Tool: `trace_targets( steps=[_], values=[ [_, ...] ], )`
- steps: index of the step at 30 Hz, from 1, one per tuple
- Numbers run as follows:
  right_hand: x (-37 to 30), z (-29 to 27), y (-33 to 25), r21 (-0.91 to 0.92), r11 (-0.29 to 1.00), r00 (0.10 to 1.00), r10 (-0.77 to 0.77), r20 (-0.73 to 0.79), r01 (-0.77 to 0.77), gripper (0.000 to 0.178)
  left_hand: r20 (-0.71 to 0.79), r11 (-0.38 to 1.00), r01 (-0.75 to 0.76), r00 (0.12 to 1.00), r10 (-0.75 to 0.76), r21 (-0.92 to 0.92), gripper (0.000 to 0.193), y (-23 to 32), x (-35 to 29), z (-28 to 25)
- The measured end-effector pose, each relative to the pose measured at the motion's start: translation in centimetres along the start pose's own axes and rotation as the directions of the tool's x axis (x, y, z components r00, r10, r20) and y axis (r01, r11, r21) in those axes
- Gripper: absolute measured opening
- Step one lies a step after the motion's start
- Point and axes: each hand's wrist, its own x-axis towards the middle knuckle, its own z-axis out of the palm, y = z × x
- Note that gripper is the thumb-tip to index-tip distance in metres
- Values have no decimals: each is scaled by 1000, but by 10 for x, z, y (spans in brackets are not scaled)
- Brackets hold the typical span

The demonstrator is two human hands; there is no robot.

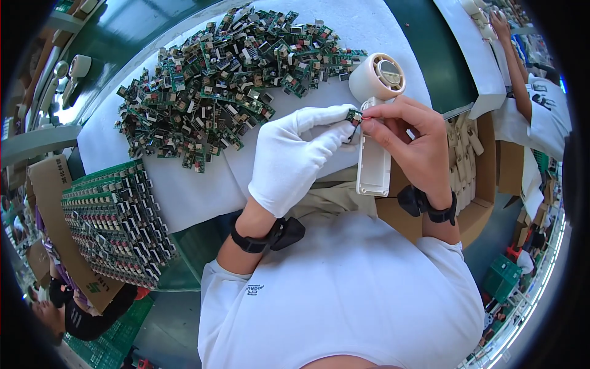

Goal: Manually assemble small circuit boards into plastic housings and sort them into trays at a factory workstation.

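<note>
My left hand [298, 154], in a white glove, is closed with thumb and fingertips pinching a small green circuit board [353, 117]. My bare right hand [413, 138] meets it from the right, its thumb and index finger pressed on a thin red wire [365, 118] at the board's edge; the fingertips partly cover it. Beneath the hands lies a white plastic appliance body: a round head [362, 83] with a ringed metallic centre, and a hollow, open handle [373, 169] pointing toward me. The joint between head and handle is partly hidden by my fingers.
A wide heap of small circuit boards [227, 74] covers the white work surface [184, 190] ahead. Stacked board panels [117, 221] stand at left beside cardboard [58, 203]. Right of me, a carton [485, 184] holds white plastic parts [462, 154]. Another person's arm [519, 80] shows far right.
</note>
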Motion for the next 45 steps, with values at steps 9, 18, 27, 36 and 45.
trace_targets(
  steps=[9, 18, 27, 36, 45],
  values=[
    [-6, 4, 3, 127, 975, 982, 178, 60, -185, 19, 40, 999, 31, 999, -30, -37, 26, -3, -4, -4],
    [22, -28, 5, -295, 908, 942, -330, -62, 298, 57, -31, 302, -347, 609, 793, 888, 38, -11, -34, -29],
    [139, -83, 15, 32, 999, 944, -10, 331, -1, 64, -298, 301, 65, 436, 849, 951, 42, -7, -65, -70],
    [306, -34, 8, -51, 984, 953, 181, 243, -173, 64, -314, 308, 108, 557, 769, 945, 37, -17, -71, -80],
    [420, 82, 4, -184, 978, 987, -74, 140, 100, 59, -229, 213, 106, 660, 716, 971, 38, -9, -76, -88]
  ],
)
